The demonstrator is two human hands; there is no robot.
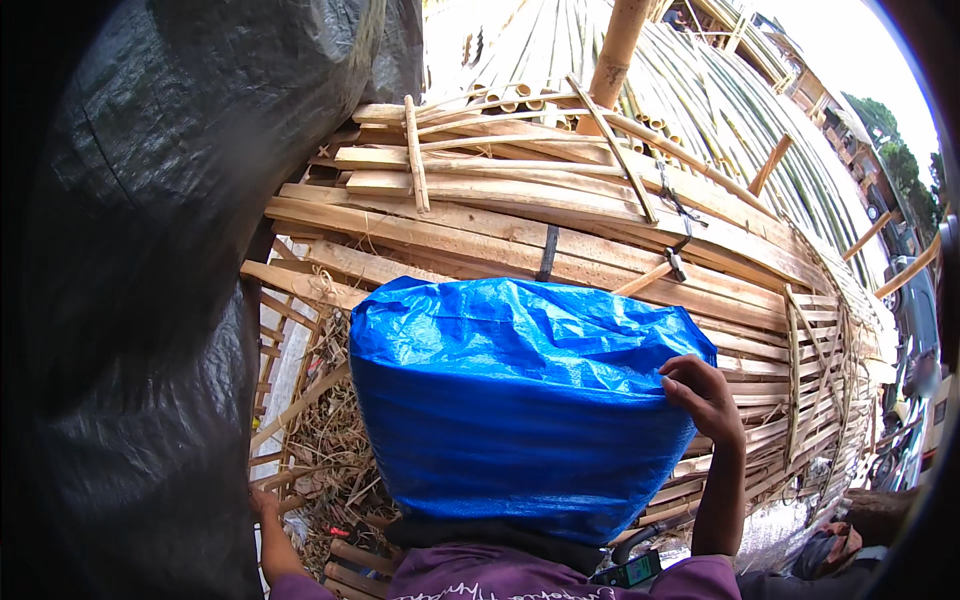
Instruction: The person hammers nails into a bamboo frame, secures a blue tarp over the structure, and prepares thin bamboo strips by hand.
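Observation:
A blue plastic tarp (pixel 520 440) spreads in front of my body, its top crumpled and its front hanging smooth. At its right corner my right hand (pixel 703 395) is closed, with curled fingers gripping the tarp's edge. Down at the lower left, my left hand (pixel 264 503) is beside a slatted bamboo frame (pixel 268 405), close to the edge of a black plastic sheet (pixel 150 400). The fingers of that hand are mostly hidden. Beyond the blue tarp, a hammer (pixel 650 277) rests on the stacked wooden planks (pixel 480 225).
Long bamboo poles (pixel 740 110) lie in rows at the back, near an upright bamboo post (pixel 615 60). Dry straw and shavings (pixel 335 450) cover the ground at left. Bundled split slats (pixel 815 350) are on the right. A phone (pixel 640 570) is by my waist.

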